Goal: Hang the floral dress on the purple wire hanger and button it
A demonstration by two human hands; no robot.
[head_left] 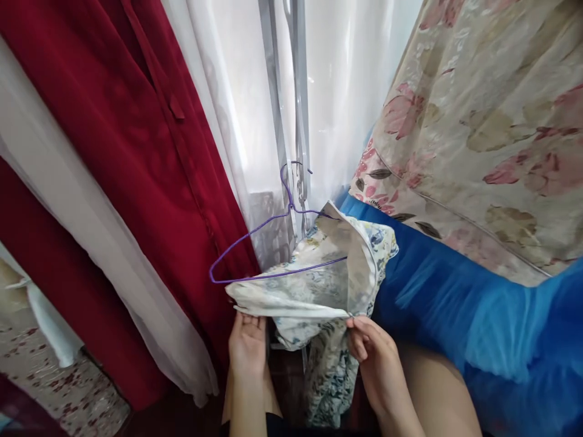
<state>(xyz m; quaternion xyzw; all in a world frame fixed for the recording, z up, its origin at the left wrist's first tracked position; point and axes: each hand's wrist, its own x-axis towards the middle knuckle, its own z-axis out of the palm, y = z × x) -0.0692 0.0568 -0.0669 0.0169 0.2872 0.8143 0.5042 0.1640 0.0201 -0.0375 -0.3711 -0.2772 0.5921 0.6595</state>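
Note:
A purple hanger (255, 229) hangs by its hook from a grey strap, its right arm inside the neck opening of a white garment with a blue floral print (300, 255). The hanger's left end lies outside the fabric. My right hand (376, 352) pinches the white neckline edge at the front. Palm up, my left hand (249, 343) holds the garment's left edge from below, its fingertips hidden by the cloth. The lower part of the garment dangles between my forearms.
Red curtains (150, 152) and white sheer cloth are on the left. Grey straps (298, 79) run down before a bright white curtain (348, 91). On the right, a floral fabric (483, 158) overhangs blue tulle (505, 321). My bare leg (437, 388) shows below.

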